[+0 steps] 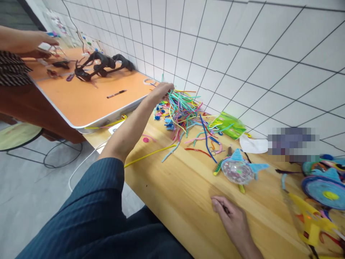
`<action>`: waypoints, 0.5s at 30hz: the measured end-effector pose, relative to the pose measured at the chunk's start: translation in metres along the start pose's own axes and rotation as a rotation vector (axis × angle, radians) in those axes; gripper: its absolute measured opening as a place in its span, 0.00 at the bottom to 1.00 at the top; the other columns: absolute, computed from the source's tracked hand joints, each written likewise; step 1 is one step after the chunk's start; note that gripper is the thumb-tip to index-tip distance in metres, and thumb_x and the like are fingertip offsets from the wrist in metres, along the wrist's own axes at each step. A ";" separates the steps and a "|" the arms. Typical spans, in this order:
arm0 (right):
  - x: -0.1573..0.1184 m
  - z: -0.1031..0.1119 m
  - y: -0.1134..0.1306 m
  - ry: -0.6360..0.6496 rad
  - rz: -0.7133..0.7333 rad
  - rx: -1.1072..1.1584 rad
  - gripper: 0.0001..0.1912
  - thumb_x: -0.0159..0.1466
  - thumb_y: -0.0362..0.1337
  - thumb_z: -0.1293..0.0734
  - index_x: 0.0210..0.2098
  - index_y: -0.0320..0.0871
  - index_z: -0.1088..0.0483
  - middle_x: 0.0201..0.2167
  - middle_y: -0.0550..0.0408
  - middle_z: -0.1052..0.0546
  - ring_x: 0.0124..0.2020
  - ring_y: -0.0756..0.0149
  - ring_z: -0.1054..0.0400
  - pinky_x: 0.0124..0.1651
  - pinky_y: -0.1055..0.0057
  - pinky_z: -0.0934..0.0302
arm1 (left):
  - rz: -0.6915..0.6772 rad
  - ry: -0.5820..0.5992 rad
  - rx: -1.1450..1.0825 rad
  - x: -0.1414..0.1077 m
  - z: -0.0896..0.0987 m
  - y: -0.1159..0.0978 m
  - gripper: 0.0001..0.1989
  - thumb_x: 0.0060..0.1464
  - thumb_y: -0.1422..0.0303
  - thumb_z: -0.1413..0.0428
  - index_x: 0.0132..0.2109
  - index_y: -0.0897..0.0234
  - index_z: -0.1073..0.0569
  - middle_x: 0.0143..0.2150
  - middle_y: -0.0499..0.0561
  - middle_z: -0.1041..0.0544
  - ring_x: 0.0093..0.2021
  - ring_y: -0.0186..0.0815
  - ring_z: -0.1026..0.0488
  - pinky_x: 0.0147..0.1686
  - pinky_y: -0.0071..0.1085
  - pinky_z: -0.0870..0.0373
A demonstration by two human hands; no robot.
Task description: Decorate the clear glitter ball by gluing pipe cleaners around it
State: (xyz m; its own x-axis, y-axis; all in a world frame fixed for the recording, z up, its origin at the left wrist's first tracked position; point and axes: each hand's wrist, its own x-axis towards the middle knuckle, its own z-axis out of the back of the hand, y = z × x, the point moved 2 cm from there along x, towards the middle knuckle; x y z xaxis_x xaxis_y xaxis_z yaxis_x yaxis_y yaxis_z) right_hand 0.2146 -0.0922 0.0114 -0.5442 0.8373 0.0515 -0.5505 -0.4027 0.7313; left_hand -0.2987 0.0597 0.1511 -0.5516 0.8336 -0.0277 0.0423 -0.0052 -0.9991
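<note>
White tiled wall (242, 68) rises behind the wooden surface (167, 187), where a fish-shaped craft (237, 172) lies. Pale blue fins stand at its top and tail, and a yellow-green strip shows beneath, so the shape looks largely built. Beyond it to the left, the left hand (165, 90) reaches the heap of pipe cleaners (185, 104); whether its fingers pinch a stem I cannot tell. On the near side of the fish, the right hand (231, 216) rests with fingers curled in, thumb against them, nothing visible in its grip. To the right of the fish lie a blue disc (320, 192) with a yellow centre, seemingly further finished, and a yellow glue gun (309, 219). Plenty of stems remain loose and unused.
</note>
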 end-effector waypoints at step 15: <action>-0.011 0.012 0.013 -0.144 -0.082 0.132 0.25 0.69 0.57 0.29 0.55 0.46 0.21 0.38 0.49 0.16 0.39 0.59 0.20 0.37 0.70 0.26 | 0.194 0.669 -0.188 -0.215 -0.126 0.078 0.12 0.53 0.63 0.31 0.32 0.65 0.25 0.21 0.43 0.29 0.19 0.26 0.34 0.21 0.23 0.40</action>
State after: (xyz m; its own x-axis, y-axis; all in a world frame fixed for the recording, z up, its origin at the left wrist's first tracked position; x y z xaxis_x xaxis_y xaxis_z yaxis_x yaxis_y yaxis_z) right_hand 0.2209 -0.1019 0.0280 -0.3997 0.9134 0.0776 -0.4962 -0.2867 0.8195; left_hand -0.0720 -0.0507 0.0835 0.1060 0.9873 -0.1182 0.2640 -0.1425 -0.9539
